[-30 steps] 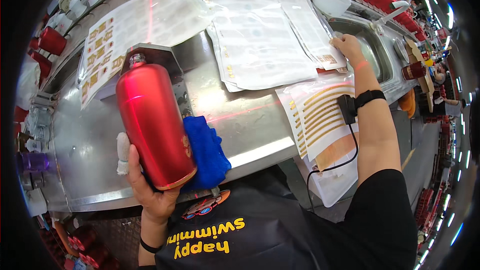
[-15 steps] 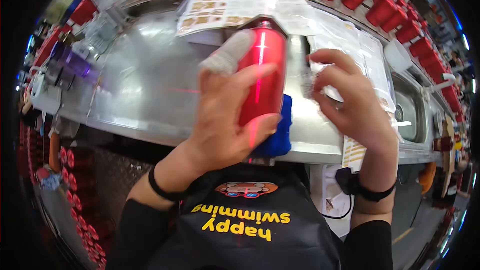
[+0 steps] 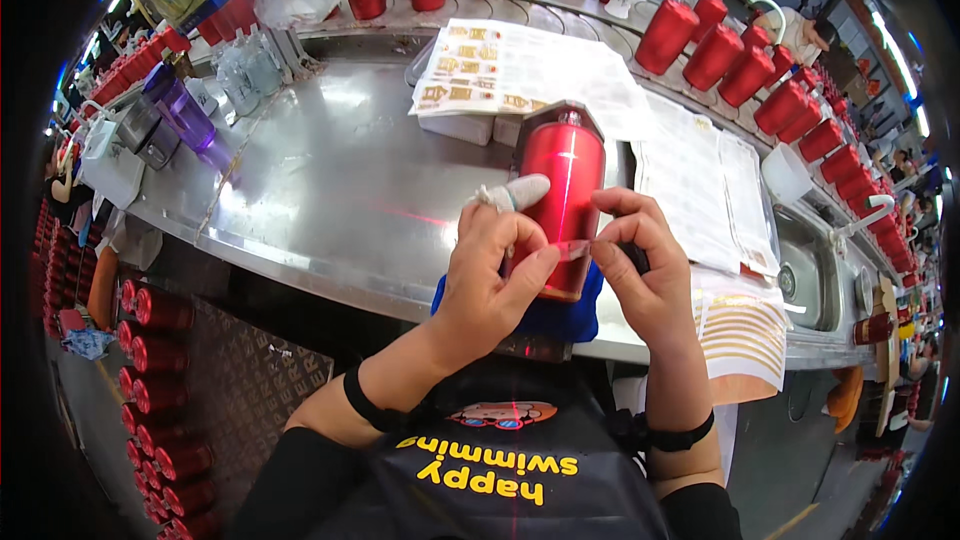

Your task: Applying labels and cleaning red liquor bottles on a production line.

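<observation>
A glossy red metal bottle (image 3: 562, 180) lies tilted over the near edge of the steel table (image 3: 340, 170), its base toward me on a blue cloth (image 3: 560, 318). My left hand (image 3: 495, 270) grips the bottle's lower left side; its forefinger wears a white wrap and lies across the bottle. My right hand (image 3: 645, 275) is at the lower right side, and both thumbs pinch a small clear sticker strip (image 3: 575, 250) against the bottle. A thin red laser line runs along the bottle and table.
Decal sheets (image 3: 500, 65) lie spread behind the bottle, more of them toward the sink (image 3: 815, 270) at right. Rows of red bottles (image 3: 760, 70) line the back edge. A purple bottle (image 3: 185, 115) stands at left. More red bottles (image 3: 150, 360) are stacked under the table.
My right hand left the far sheets and came to the bottle. The bottle, held upright in my left hand before, now lies tilted with both hands at its lower part.
</observation>
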`<state>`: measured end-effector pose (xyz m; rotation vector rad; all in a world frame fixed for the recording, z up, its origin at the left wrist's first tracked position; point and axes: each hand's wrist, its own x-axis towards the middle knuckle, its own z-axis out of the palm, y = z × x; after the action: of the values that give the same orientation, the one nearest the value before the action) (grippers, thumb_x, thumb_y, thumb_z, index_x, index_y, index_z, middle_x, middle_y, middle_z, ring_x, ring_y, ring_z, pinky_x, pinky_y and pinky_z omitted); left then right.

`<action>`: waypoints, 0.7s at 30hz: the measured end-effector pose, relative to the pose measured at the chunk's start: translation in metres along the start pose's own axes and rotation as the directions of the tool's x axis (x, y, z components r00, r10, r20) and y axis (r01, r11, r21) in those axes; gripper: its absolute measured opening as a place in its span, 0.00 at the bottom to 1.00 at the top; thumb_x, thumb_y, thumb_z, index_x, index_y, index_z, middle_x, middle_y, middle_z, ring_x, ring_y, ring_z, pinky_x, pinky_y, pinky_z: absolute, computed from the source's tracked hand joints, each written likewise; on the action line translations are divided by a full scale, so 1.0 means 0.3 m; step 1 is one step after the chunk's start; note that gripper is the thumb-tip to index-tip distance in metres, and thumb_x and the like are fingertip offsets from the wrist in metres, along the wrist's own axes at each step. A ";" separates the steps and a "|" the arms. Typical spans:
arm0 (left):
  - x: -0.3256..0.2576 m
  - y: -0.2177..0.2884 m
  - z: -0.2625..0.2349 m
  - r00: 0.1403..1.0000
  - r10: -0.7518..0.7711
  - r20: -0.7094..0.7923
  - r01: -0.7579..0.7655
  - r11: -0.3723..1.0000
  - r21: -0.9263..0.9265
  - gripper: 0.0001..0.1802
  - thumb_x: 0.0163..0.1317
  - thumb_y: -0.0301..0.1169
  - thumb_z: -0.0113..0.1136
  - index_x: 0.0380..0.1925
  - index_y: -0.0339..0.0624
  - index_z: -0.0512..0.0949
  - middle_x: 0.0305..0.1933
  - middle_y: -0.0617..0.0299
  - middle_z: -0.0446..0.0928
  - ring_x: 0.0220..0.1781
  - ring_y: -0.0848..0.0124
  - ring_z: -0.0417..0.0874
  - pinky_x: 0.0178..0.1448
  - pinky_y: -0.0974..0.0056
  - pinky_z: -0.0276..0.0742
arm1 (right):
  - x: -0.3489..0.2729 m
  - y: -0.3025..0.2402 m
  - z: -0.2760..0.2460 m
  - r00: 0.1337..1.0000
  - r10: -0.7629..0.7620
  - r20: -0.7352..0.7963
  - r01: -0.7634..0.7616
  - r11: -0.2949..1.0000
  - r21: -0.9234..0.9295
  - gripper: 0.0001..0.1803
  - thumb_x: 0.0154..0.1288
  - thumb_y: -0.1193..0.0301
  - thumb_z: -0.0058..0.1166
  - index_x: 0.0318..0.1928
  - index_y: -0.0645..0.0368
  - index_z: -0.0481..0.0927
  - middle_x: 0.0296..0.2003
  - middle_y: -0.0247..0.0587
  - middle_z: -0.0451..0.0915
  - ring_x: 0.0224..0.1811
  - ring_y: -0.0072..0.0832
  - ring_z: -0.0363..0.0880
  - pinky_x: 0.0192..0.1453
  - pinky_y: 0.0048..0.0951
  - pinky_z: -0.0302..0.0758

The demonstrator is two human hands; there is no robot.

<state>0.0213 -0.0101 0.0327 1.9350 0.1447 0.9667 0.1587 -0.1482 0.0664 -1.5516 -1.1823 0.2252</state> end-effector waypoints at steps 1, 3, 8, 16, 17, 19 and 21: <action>-0.001 0.000 -0.008 1.000 0.007 0.020 -0.007 1.000 0.012 0.08 0.64 0.34 0.61 0.35 0.42 0.76 0.57 0.44 0.75 0.62 0.52 0.70 0.65 0.53 0.59 | 0.002 -0.005 -0.007 1.000 0.003 0.007 -0.003 1.000 -0.004 0.03 0.64 0.77 0.59 0.35 0.62 0.78 0.52 0.41 0.75 0.38 0.18 0.70 0.39 0.19 0.67; 0.002 0.005 -0.019 1.000 -0.018 -0.022 0.016 0.996 -0.088 0.09 0.64 0.35 0.60 0.38 0.41 0.76 0.58 0.43 0.74 0.63 0.51 0.70 0.66 0.53 0.58 | 0.012 -0.020 -0.026 1.000 -0.018 0.011 0.018 1.000 -0.021 0.03 0.64 0.77 0.59 0.35 0.61 0.78 0.52 0.43 0.75 0.39 0.19 0.70 0.39 0.19 0.67; 0.037 0.020 -0.024 0.989 0.118 0.084 -0.127 0.986 0.107 0.14 0.61 0.35 0.61 0.46 0.43 0.78 0.63 0.41 0.70 0.65 0.48 0.66 0.72 0.50 0.52 | 0.044 -0.069 -0.055 0.977 -0.117 0.179 0.152 0.969 -0.194 0.03 0.64 0.77 0.59 0.35 0.62 0.77 0.52 0.50 0.74 0.45 0.36 0.75 0.44 0.29 0.72; -0.053 -0.007 -0.051 0.986 0.109 0.125 -0.131 0.975 0.180 0.20 0.56 0.36 0.66 0.47 0.41 0.77 0.56 0.46 0.75 0.65 0.46 0.65 0.73 0.44 0.49 | 0.112 -0.151 -0.138 0.984 -0.089 0.154 0.137 0.932 -0.335 0.06 0.61 0.78 0.59 0.33 0.64 0.75 0.48 0.52 0.75 0.45 0.42 0.75 0.48 0.34 0.72; -0.068 -0.019 -0.043 0.993 0.061 0.104 -0.091 0.944 0.318 0.28 0.55 0.38 0.67 0.55 0.39 0.73 0.54 0.48 0.76 0.66 0.47 0.65 0.73 0.43 0.47 | 0.126 -0.159 -0.147 0.979 -0.068 0.192 0.138 0.913 -0.385 0.06 0.61 0.78 0.60 0.33 0.64 0.75 0.48 0.51 0.75 0.46 0.43 0.75 0.49 0.35 0.72; -0.083 -0.048 -0.034 0.989 0.012 0.145 -0.082 0.870 0.486 0.47 0.53 0.44 0.70 0.69 0.36 0.61 0.54 0.49 0.76 0.67 0.49 0.64 0.73 0.38 0.42 | 0.154 -0.163 -0.152 0.971 -0.046 0.233 0.145 0.891 -0.431 0.06 0.61 0.78 0.60 0.33 0.64 0.74 0.48 0.50 0.76 0.47 0.45 0.75 0.50 0.36 0.72; -0.093 -0.067 -0.035 0.985 0.038 0.167 -0.124 0.830 0.544 0.47 0.55 0.47 0.68 0.69 0.35 0.60 0.60 0.47 0.72 0.68 0.48 0.64 0.73 0.41 0.45 | 0.183 -0.153 -0.146 0.932 -0.099 0.350 0.239 0.892 -0.384 0.07 0.61 0.76 0.61 0.32 0.63 0.74 0.47 0.48 0.76 0.48 0.47 0.74 0.52 0.38 0.72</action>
<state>0.0008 -0.0046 0.0038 2.5613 0.2832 0.8909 0.1896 -0.1396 0.1440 -1.8150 -1.7065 0.1101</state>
